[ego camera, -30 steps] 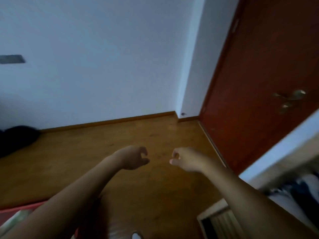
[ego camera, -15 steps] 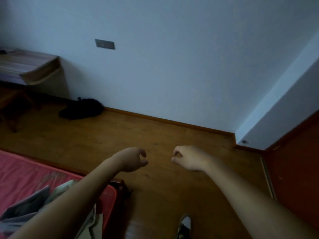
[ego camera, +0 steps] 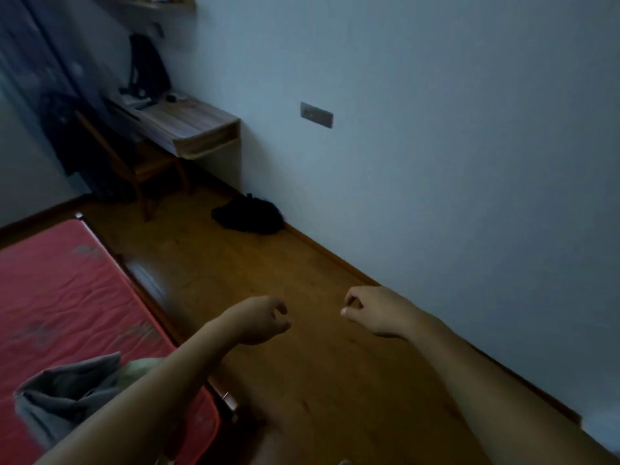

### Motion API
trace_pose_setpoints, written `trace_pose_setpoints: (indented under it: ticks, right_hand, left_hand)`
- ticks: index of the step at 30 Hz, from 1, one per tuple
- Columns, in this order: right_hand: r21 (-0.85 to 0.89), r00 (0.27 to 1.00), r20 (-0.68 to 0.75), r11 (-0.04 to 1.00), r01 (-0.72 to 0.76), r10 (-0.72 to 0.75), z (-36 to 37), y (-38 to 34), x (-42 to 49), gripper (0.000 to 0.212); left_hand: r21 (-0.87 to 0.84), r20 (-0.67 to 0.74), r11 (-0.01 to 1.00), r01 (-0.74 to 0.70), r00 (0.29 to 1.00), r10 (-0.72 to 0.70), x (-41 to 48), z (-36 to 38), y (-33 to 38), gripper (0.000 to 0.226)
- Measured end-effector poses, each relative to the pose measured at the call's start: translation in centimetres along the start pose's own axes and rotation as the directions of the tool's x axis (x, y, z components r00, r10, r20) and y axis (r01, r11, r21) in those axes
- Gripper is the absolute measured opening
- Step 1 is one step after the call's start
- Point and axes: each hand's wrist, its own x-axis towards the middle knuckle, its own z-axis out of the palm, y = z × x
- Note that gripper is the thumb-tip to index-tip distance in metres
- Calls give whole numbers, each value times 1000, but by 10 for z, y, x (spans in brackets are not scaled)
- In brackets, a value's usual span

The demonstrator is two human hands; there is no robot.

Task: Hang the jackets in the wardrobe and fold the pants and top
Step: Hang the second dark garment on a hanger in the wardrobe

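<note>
Clothing first: a grey garment [ego camera: 63, 397], crumpled, lies on the near corner of the bed [ego camera: 67, 290], at the lower left of the view. Whether it is the top or the pants cannot be told. A pale greenish cloth [ego camera: 142, 365] shows just beside it, partly hidden under the left forearm. The bed cover is red and wrinkled.

Hands: the left hand [ego camera: 260, 318] is held out over the wooden floor [ego camera: 302, 380], just past the bed's edge. Its fingers are loosely curled, thumb near forefinger, with nothing in it. The right hand [ego camera: 375, 310] is level with it and apart from it, in the same loose curl, also empty.

Further out, a black heap [ego camera: 250, 216] of fabric sits on the floor against the skirting, well beyond the hands and near the foot of the bench [ego camera: 188, 119]. The light is too dim to tell what it is.

The bench stands along the white wall [ego camera: 436, 129], with a wood-grain top and an open slot under it. A dark backpack [ego camera: 147, 65] stands upright at its far end against the wall; the small items beside it are too blurred to name. A wooden chair [ego camera: 147, 169] is drawn up at the bench, with dark clothing [ego camera: 63, 129] draped over its back. A grey wall plate [ego camera: 316, 114] is right of the bench, a shelf [ego camera: 147, 1] high above the backpack, and a patterned curtain [ego camera: 20, 45] at far left.
</note>
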Motion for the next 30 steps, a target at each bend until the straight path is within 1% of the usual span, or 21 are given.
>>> trace_pose_setpoints:
  ticks: [6,12,17,21,25,30]
  right_hand:
    - [-35,982,99,986,165,-161,-39,-6,84,44]
    - [-106,941,162,943,317,-298,-70,-47,178,46]
    - [-144,907,194,904,402,-373,-93,-106,275,43]
    - [-176,890,219,880,440,-401,-115,-167,358,42]
    - [-196,868,189,849,491,-459,-137,-229,437,41]
    - [-218,829,242,804,553,-505,-150,-296,513,44]
  left_hand:
    - [-76,-21,986,150,988,-152,30,-37,-9,49]
    - [-171,-113,954,248,957,-269,74,-75,-60,46]
    - [-250,-146,922,294,930,-336,122,-119,-123,45]
    - [-296,-168,899,324,908,-383,156,-172,-186,41]
    - [-318,-187,878,358,884,-429,183,-226,-244,44]
    - [-373,-182,839,397,855,-486,209,-272,-302,42]
